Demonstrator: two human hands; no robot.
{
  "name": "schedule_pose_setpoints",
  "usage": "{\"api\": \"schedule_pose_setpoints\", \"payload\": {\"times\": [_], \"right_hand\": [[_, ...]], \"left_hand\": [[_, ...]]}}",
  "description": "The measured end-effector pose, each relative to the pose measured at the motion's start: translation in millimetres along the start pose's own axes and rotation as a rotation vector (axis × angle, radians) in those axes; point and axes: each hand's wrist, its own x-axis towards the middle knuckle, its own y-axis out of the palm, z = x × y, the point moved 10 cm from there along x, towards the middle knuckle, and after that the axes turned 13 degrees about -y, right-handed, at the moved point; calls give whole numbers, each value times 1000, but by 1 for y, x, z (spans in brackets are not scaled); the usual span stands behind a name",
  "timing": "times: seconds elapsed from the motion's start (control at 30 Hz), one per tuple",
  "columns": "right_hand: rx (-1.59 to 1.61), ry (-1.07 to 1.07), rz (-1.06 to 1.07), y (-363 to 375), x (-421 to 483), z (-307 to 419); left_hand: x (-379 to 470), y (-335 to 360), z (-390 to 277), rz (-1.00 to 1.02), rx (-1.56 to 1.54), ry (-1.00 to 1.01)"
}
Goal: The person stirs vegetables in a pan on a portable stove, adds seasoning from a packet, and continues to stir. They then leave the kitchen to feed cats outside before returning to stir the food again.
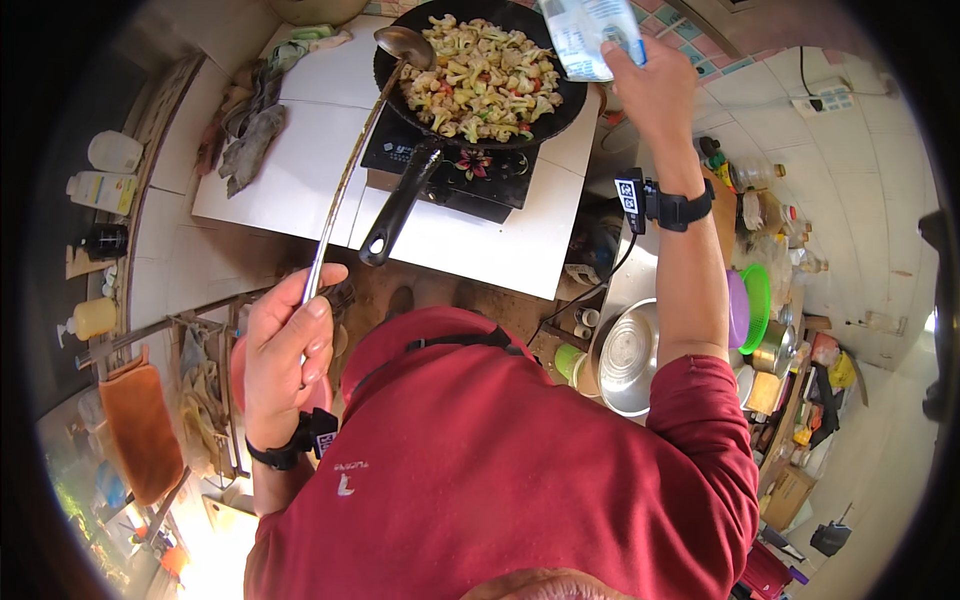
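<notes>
My left hand (pixel 289 337) grips the long metal handle of a ladle (pixel 405 46). The ladle's bowl rests at the left side of a black wok (pixel 574 105), over its rim. Inside the wok lie cauliflower pieces (pixel 480 82) with bits of red and green. My right hand (pixel 660 90) holds a white and blue plastic packet (pixel 592 37) above the wok's right rim. The packet bears writing; its upper end is cut off by the picture's edge. Under the wok sits a black induction cooker (pixel 480 176), and the wok's handle (pixel 401 202) points toward me.
The cooker stands on a white tiled counter (pixel 457 244). Crumpled grey cloths (pixel 255 146) lie at its left. To my right are a metal basin (pixel 630 360), a green plastic basket (pixel 756 307) and several bottles (pixel 757 174). A black cable (pixel 592 289) hangs from my right wrist device.
</notes>
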Motion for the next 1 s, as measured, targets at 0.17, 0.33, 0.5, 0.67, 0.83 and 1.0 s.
{"api": "schedule_pose_setpoints", "payload": {"times": [0.17, 0.33, 0.5, 0.67, 0.83, 1.0], "right_hand": [[-45, 6, 2, 23, 17, -10], [-60, -55, -33, 44, 32, -10], [-127, -70, -22, 42, 33, -15], [-93, 63, 20, 19, 10, -19], [-86, -48, -16, 18, 16, 3], [-36, 1, 58, 57, 37, 1]], "left_hand": [[-8, -2, 2, 6, -53, 9], [-13, -5, 4, -20, -56, 16], [-16, -7, 8, -31, -60, -3], [-15, -7, 7, -20, -60, 6], [-12, -10, 2, -21, -73, 19], [-18, -12, -1, -6, -52, 33]]}}
